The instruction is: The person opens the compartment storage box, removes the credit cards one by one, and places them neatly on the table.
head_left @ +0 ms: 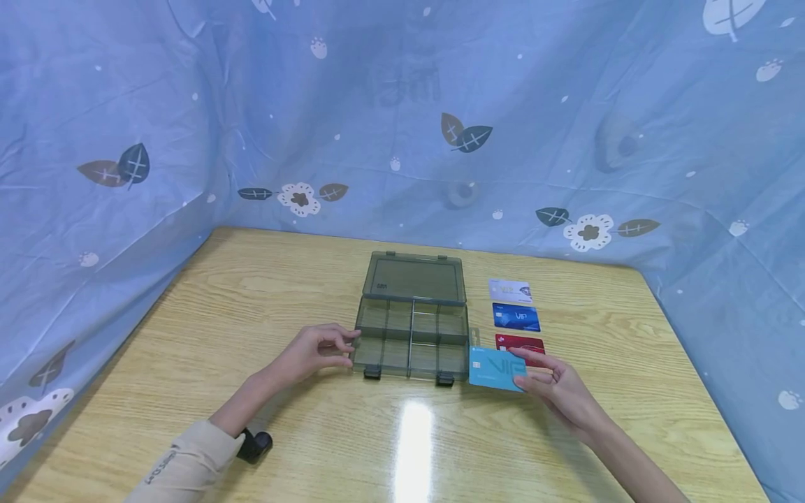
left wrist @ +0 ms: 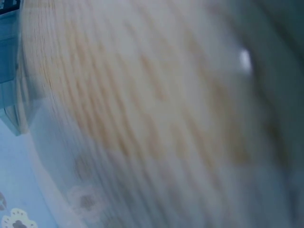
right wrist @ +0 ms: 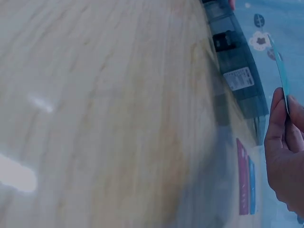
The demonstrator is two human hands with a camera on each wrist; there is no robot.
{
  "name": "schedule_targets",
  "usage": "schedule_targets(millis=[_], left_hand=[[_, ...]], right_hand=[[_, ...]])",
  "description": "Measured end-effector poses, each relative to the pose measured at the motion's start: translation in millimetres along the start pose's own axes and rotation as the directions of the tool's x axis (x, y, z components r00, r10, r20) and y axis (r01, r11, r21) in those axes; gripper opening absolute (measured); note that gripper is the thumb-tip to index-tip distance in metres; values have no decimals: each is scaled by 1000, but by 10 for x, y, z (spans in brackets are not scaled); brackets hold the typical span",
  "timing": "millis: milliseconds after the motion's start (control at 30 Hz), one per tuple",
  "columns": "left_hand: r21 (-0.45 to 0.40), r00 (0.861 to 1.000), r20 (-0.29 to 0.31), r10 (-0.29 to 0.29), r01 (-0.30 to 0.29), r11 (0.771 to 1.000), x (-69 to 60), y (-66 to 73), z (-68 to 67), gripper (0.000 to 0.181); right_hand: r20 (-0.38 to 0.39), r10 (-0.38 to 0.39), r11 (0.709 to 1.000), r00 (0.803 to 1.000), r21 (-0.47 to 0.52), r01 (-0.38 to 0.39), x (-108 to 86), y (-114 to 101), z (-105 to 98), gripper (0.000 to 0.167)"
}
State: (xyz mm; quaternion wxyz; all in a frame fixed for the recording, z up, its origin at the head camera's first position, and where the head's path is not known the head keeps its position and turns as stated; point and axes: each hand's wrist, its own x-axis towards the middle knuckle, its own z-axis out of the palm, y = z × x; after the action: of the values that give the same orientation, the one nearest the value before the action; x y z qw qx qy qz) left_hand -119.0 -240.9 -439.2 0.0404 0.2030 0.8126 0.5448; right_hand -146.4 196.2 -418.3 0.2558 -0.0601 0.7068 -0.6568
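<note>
A smoky see-through plastic compartment box (head_left: 414, 276) lies on the wooden table with its lid folded back. My left hand (head_left: 322, 347) is at the box's left side, fingertips against the wall, fingers slightly bent. Between thumb and fingers, my right hand (head_left: 556, 384) pinches a teal card (head_left: 497, 368) marked VIP beside the box's front right corner. In the right wrist view the teal card (right wrist: 281, 76) is seen almost edge-on. Behind it lies a red card (head_left: 528, 341), partly covered, then a blue card (head_left: 517, 317) and a silver card (head_left: 511, 290) in a column.
Two dark latches (head_left: 445, 378) stick out from the box's front edge. A black round-ended object (head_left: 254, 446) is by the left sleeve. Blue patterned cloth (head_left: 390, 105) hangs behind and beside the wooden table (head_left: 283, 279).
</note>
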Motion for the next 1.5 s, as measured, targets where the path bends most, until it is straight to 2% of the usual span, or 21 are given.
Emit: schedule_targets(millis=[200, 433, 633, 733, 900, 1067, 1333, 1500], left_hand=[[-4, 1000, -2, -6, 6, 1000, -3, 3, -3, 13], [-6, 1000, 3, -15, 15, 1000, -3, 18, 0, 12], [2, 1000, 6, -19, 19, 1000, 2, 34, -5, 12], [9, 1000, 1, -16, 16, 1000, -2, 29, -7, 13], [8, 1000, 1, -6, 6, 1000, -6, 19, -6, 13], [11, 1000, 1, 0, 0, 1000, -7, 11, -2, 14], [9, 1000, 1, 1, -1, 1000, -6, 0, 4, 14], [12, 1000, -2, 0, 0, 1000, -10, 1, 7, 14]], right_hand=[[30, -24, 999, 999, -30, 25, -58, 74, -71, 38], [45, 45, 998, 998, -56, -43, -108, 130, -144, 43], [46, 59, 996, 997, -66, -56, -148, 218, -188, 45], [56, 36, 995, 998, -100, -31, -164, 262, -212, 48], [65, -43, 982, 997, -178, 54, -203, 328, -265, 50], [73, -85, 978, 994, -184, 97, -240, 389, -317, 47], [19, -129, 969, 992, -209, 130, -269, 445, -387, 51], [64, -147, 970, 987, -183, 157, -280, 472, -469, 52]])
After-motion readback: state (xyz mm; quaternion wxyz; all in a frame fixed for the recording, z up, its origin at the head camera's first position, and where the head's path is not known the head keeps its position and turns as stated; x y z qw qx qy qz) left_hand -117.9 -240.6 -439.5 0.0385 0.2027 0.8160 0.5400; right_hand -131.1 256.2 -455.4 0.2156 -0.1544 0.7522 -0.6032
